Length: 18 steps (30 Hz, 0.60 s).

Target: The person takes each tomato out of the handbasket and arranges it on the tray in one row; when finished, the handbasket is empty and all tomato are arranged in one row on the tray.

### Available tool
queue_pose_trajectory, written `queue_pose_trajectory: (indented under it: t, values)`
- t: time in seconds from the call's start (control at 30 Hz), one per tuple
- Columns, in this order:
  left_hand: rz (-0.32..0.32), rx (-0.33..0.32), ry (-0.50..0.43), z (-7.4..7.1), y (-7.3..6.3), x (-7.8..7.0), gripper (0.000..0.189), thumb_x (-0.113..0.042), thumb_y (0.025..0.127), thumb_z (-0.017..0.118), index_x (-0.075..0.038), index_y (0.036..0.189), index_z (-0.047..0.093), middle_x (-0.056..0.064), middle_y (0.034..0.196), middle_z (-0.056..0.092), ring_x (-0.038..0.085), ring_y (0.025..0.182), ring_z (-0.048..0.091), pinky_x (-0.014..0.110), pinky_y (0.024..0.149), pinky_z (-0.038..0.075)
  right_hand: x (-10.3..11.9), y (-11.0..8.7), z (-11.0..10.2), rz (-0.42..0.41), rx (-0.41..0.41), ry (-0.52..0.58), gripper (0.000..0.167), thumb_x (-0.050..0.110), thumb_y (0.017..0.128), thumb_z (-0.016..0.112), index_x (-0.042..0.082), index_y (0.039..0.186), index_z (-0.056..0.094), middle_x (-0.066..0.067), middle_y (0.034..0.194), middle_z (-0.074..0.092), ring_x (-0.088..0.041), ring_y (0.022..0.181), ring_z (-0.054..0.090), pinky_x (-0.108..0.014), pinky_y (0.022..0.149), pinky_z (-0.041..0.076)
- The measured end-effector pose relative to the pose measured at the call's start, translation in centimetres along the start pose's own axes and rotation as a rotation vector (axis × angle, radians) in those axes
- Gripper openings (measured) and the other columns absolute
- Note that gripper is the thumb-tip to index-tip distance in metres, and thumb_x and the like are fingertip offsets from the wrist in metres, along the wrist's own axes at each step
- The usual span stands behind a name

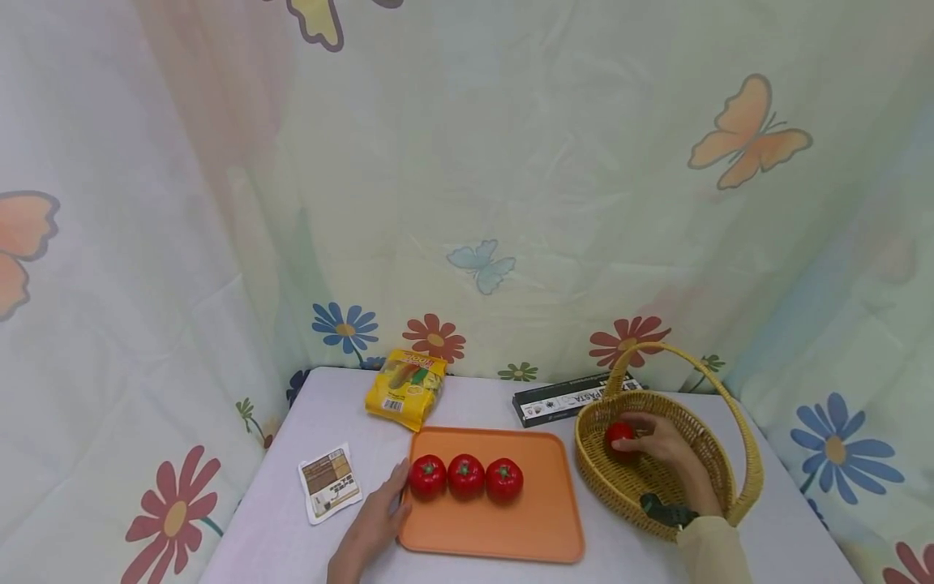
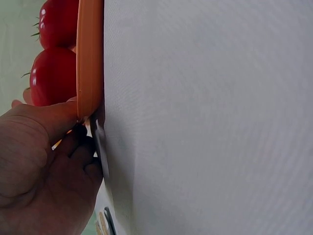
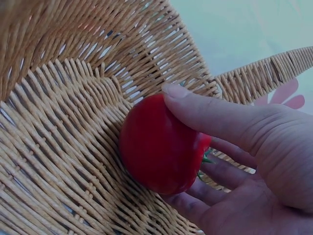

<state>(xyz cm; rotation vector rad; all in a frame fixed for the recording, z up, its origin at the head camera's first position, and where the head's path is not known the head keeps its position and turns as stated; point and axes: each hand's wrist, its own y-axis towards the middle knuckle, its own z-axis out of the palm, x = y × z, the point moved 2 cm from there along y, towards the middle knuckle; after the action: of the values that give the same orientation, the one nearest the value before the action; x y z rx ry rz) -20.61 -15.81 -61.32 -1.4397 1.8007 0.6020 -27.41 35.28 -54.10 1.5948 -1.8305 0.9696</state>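
Inside the wicker basket (image 1: 609, 487), my right hand (image 1: 660, 442) grips a red tomato (image 3: 159, 147). The thumb lies over its side and the fingers curl beneath, with the green stem facing the palm. My left hand (image 1: 375, 519) pinches the left edge of an orange tray (image 1: 503, 531), thumb at the rim and fingers curled below it, as the left wrist view shows. On that tray three tomatoes stand in a row: a left one (image 1: 427, 476), a middle one (image 1: 465, 476) and a right one (image 1: 504, 480).
A yellow food bag (image 1: 406, 389) lies behind the tray. To the left is a flat white-and-brown packet (image 1: 330, 483). A black pasta box (image 1: 558, 399) lies behind the basket, whose tall handle (image 1: 747, 442) arches over it. A patterned curtain (image 1: 409, 203) hangs behind the white table (image 1: 277, 519).
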Motion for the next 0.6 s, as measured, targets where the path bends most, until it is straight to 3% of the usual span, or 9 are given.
queue_pose_trajectory:
  t: [0.37, 0.6]
  values:
    - [-0.013, 0.011, -0.002, 0.04, -0.04, 0.00, 0.071, -0.010, 0.104, 0.069, -0.006, 0.168, 0.036, 0.016, 0.173, 0.037, 0.042, 0.161, 0.030, 0.065, 0.129, 0.029, 0.19, -0.50, -0.05, -0.002, 0.007, 0.015, 0.072, 0.018, 0.094, 0.087, -0.014, 0.148, 0.052, -0.040, 0.147, 0.053, -0.057, 0.130, 0.053, -0.060, 0.106, 0.060]
    - [0.005, 0.002, -0.009, -0.01, -0.19, -0.13, 0.071, -0.009, 0.104, 0.069, -0.006, 0.168, 0.036, 0.017, 0.173, 0.036, 0.043, 0.160, 0.030, 0.064, 0.129, 0.029, 0.86, -0.97, -0.16, 0.037, 0.016, 0.069, 0.078, 0.022, 0.093, 0.087, -0.012, 0.152, 0.048, -0.039, 0.152, 0.050, -0.056, 0.135, 0.049, -0.067, 0.114, 0.051]
